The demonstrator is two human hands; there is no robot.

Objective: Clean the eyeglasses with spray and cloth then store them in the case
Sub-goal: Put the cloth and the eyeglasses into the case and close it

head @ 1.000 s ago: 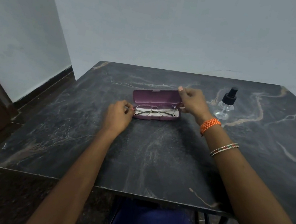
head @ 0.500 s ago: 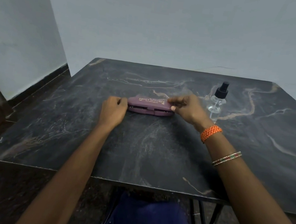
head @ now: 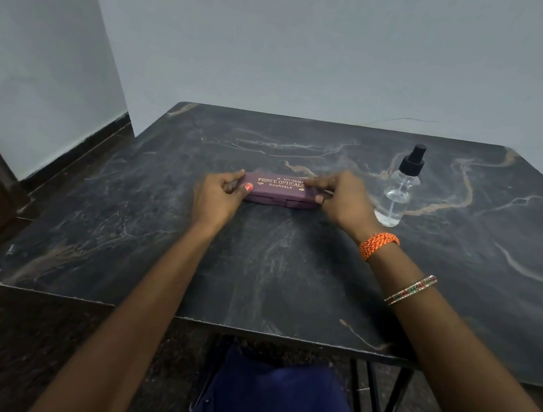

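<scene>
Case: closed purple hard-shell glasses case (head: 279,191) lies flat on dark marble table (head: 288,277), between your hands.
Left hand (head: 218,195): grips its left end.
Right hand (head: 343,199): pinches its right end.
Count: one case, one clear spray bottle (head: 397,194).

Dark marble-patterned table (head: 288,277), pale veins, black metal legs (head: 385,404). Plain grey-white wall (head: 319,39) behind; dark skirting (head: 72,162) at left. Speckled dark floor (head: 3,343) beneath.

case (head: 280,191) closed: contents hidden | right hand (head: 345,201) fingertips motion-blurred | case ends covered by hands
</scene>
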